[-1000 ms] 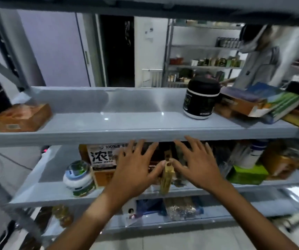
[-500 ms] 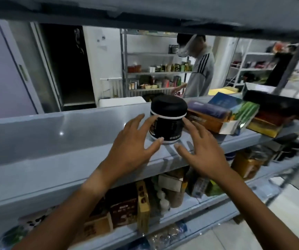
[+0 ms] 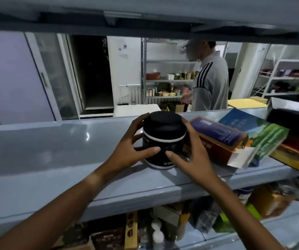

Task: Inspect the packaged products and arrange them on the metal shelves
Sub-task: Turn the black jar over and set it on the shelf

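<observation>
A black jar with a white band under its lid and a white base stands upright on the grey metal shelf. My left hand wraps its left side, thumb across the front label. My right hand holds its right side, thumb also on the front. Right of the jar lie flat boxes: a purple and brown one with an open flap, and a blue and green one.
The shelf below holds several boxes, bottles and bags, with an orange box at right. A shelf board hangs close overhead. Behind the rack a person in a grey striped top stands at another stocked rack.
Both hands rose from the lower shelf to the upper one and closed around the black jar. The camera moved closer and turned right.
</observation>
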